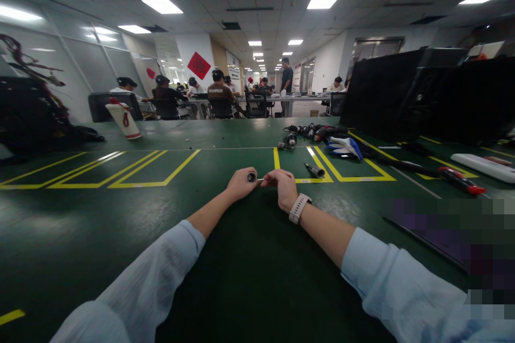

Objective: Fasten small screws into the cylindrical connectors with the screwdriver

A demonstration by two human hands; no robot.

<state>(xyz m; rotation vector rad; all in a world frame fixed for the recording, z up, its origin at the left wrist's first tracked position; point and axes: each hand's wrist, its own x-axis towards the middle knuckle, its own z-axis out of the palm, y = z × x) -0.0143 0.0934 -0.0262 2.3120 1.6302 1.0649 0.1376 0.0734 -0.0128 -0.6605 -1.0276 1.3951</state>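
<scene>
My left hand (240, 184) is closed around a small round metal part (251, 177) with a dark hole facing me. My right hand (284, 187), with a white watch on its wrist, pinches a thin metal tool (261, 179) whose tip points at that part. Both hands rest on the green mat (225, 257) in front of me, almost touching each other.
A small dark cylinder (315, 171) lies inside a yellow-taped box. Behind it are blue-white gloves (345, 146) and a pile of black tool parts (306, 133). A red-handled tool (461, 180) and black monitors (422, 94) stand right. A white bottle (124, 120) is far left. People sit at far desks.
</scene>
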